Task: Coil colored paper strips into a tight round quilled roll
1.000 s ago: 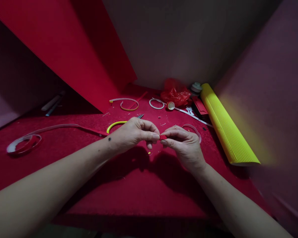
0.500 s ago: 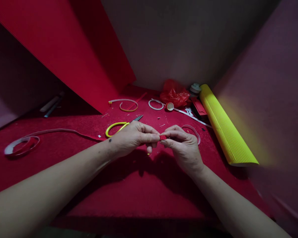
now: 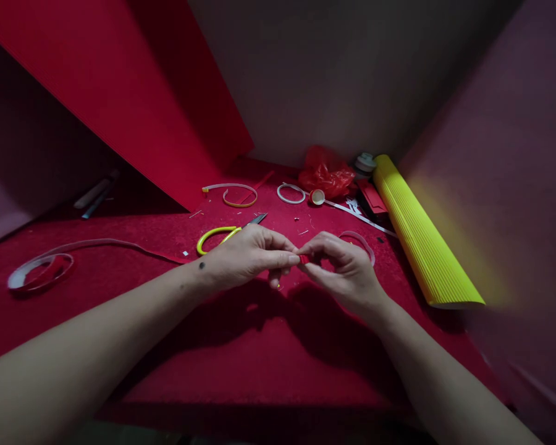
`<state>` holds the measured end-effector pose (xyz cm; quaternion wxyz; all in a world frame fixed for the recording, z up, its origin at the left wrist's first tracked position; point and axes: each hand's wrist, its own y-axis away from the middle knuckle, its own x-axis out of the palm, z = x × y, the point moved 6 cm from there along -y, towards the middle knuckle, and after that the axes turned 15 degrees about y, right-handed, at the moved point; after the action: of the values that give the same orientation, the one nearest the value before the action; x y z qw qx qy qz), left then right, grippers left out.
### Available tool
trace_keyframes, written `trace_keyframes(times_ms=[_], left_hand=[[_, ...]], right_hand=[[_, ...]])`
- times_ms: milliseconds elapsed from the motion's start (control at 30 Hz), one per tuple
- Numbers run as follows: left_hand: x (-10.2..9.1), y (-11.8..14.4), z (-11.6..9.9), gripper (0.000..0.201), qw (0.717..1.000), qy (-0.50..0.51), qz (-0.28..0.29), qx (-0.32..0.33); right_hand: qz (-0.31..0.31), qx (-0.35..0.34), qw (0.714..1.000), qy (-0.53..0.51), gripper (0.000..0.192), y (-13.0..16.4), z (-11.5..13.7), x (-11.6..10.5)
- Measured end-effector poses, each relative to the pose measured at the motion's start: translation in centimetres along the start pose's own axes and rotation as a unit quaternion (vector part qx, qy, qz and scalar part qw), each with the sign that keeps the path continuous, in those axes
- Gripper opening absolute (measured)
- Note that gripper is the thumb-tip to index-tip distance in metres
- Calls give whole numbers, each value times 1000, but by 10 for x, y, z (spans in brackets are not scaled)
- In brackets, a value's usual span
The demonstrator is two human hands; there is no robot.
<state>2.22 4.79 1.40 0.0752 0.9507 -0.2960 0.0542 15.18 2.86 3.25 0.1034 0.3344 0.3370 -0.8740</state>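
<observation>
A small piece of ridged red paper [image 3: 304,259], seemingly a tight coil of corrugated strip, is pinched between my two hands above the red cloth. My left hand [image 3: 262,254] grips it from the left with thumb and fingers. From the right, the thumb and fingertips of my right hand [image 3: 345,262] close on the same piece, covering most of it. Behind my left hand lie scissors [image 3: 217,233] with yellow handles, their blades partly showing. A long red corrugated strip [image 3: 115,243] runs left from under my left wrist and ends in a loose curl.
A yellow corrugated roll [image 3: 421,238] lies along the right side. At the back are a red plastic bag [image 3: 327,172], a capped bottle [image 3: 365,163], a small round coil [image 3: 317,197] and a white strip ring [image 3: 291,193]. A large red sheet [image 3: 167,105] leans at back left.
The fingers of my right hand have shifted over the red piece, so less of it shows. My left hand keeps its pinch nearly in place.
</observation>
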Motion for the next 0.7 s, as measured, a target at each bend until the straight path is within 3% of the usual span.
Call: trace_keyframes(times_ms=[100, 167, 433, 700], left_hand=[[2, -1, 3, 14, 997, -72, -9, -12], [2, -2, 5, 14, 995, -101, -12, -15], [-3, 1, -1, 9, 1000, 4, 16, -5], [-3, 1, -2, 7, 998, 50, 24, 10]], right_hand=[[5, -73, 982, 175, 7, 1, 11, 2], [-5, -85, 971, 223, 7, 2, 13, 3], [-65, -52, 995, 55, 11, 3, 14, -10], [-101, -18, 995, 1, 15, 5, 10, -12]])
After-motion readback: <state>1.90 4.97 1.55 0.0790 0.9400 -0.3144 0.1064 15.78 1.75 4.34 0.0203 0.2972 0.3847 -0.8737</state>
